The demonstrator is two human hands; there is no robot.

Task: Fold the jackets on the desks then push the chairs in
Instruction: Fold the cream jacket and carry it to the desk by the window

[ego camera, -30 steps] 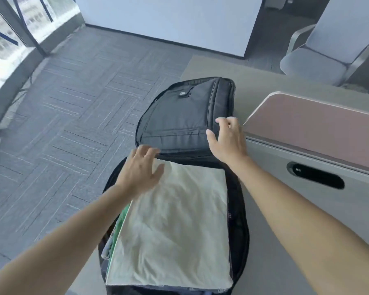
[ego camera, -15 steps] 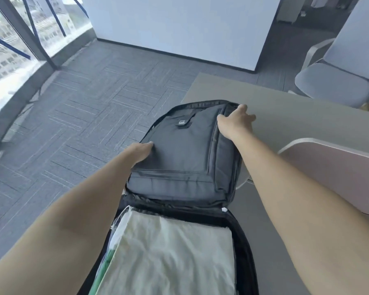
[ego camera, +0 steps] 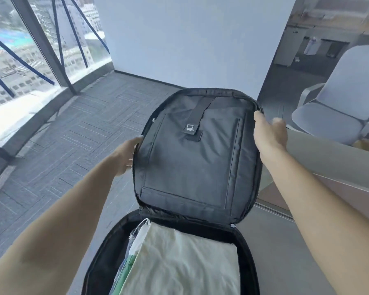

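At the time of inspection a black bag (ego camera: 107, 252) lay open along the left edge of the desk (ego camera: 285, 241), its long axis running from the near edge toward the far one. The lid (ego camera: 192, 167) stood raised almost upright on its hinge line at the far end of the packed half, inner lining and a strap (ego camera: 195, 122) facing the person. The left hand (ego camera: 126, 158) gripped the lid's left edge, thumb on the inner face and fingers apparently behind, though the fingers were partly hidden. The right hand (ego camera: 268, 133) grasped the upper right edge in the same manner, thumb in front and fingers wrapped round the back. A pale folded garment, judged to be the jacket (ego camera: 179, 262), lay flat in the packed half, beside a plastic bag (ego camera: 132, 248) with something green in it along its left side. The jacket therefore lay below both hands and nearer the person, its length in line with the bag. Both hands stood about equally far from it, one on each side of the lid. It was judged that closing would require the lid to swing down toward the person over the jacket. The chair (ego camera: 332, 116) stood beyond the far right edge of the desk, not yet pushed in, nearer the right hand.
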